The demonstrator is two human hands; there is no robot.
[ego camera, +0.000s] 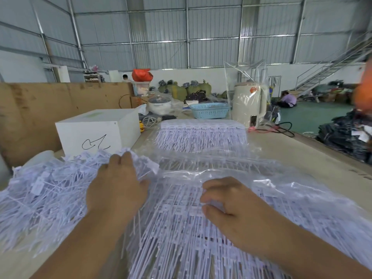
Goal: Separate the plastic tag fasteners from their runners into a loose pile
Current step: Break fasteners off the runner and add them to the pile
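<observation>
Left hand (114,186): flat, fingers relaxed, on loose pile (46,194), bench (314,158) left. Right hand (231,206): fingers curled onto runner sheets (177,228), centre, half under clear bag (221,170). Risk: tangled stems dragging unseparated runners into pile; fasteners snapping.

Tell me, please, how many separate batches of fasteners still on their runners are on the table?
2: one under the right hand in the near bag, one further back in the far bag before the blue basket. More may lie hidden beneath.
</observation>
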